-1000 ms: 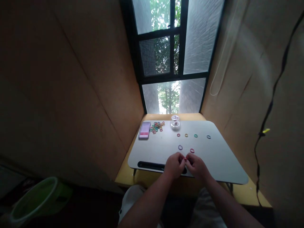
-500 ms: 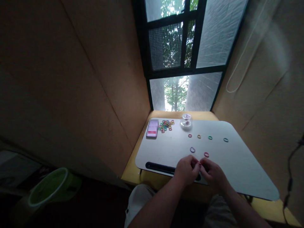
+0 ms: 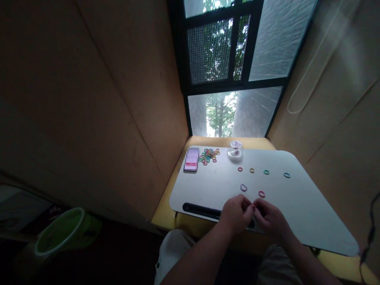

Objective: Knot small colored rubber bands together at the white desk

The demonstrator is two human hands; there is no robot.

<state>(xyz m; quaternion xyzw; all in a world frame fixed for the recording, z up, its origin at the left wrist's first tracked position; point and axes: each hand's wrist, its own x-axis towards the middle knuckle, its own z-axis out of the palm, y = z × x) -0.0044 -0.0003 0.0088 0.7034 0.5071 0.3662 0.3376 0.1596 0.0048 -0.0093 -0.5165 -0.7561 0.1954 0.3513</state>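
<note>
Pinched between the fingertips of both hands is a small reddish loop (image 3: 253, 206), which looks like a hair tie and is mostly covered by the fingers. My left hand (image 3: 236, 214) is closed on its left side and my right hand (image 3: 270, 218) on its right, fingertips nearly touching. Just beyond them lie a purple hair tie (image 3: 244, 187), bent out of round, and a pinkish-red one (image 3: 261, 194). Farther back, a row holds a red tie (image 3: 240, 169), a yellow one (image 3: 252, 170), a green one (image 3: 266, 172) and a blue-green one (image 3: 286, 175).
A white lap table (image 3: 208, 188) with a black slot (image 3: 202, 210) stands before a window. At its back are a phone (image 3: 191, 159), a pile of mixed hair ties (image 3: 209, 155) and a clear round container (image 3: 235, 153). A green bin (image 3: 67, 231) stands at lower left.
The camera view has shifted slightly, so the table appears a little farther right. Both hands stay together with the reddish hair tie between their fingertips; the loose ties keep their arrangement.
</note>
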